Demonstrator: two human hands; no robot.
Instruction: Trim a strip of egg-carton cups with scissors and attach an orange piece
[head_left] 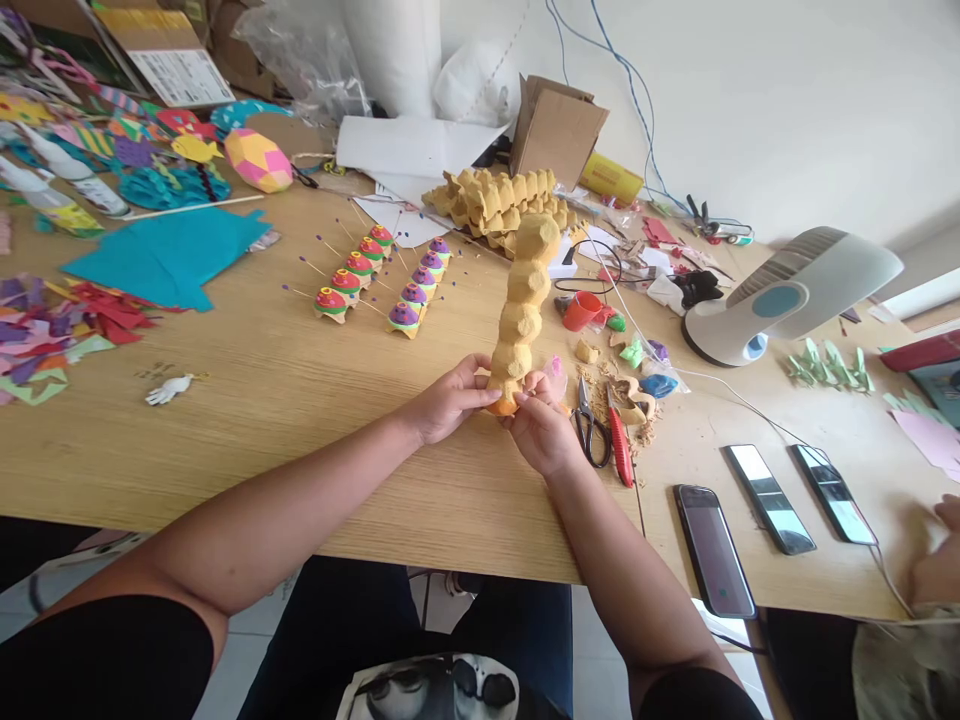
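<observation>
A tall strip of yellow egg-carton cups (pixel 525 290) stands nearly upright on the wooden table (pixel 300 420). My left hand (pixel 446 400) grips its lower end from the left, fingers curled round the bottom cup. From the right, my right hand (pixel 541 428) pinches the same end, where an orange painted cup shows. Black scissors (pixel 591 425) and a red-handled cutter (pixel 619 440) lie just right of my hands among cardboard shavings.
Two rows of painted carton cups with sticks (pixel 382 280) sit behind my hands, with a pile of cut carton pieces (pixel 495 200) further back. Coloured paper scraps (pixel 45 330) fill the left. A white fan (pixel 787 295), three phones (pixel 772 510) and another person's hand (pixel 941 560) lie right.
</observation>
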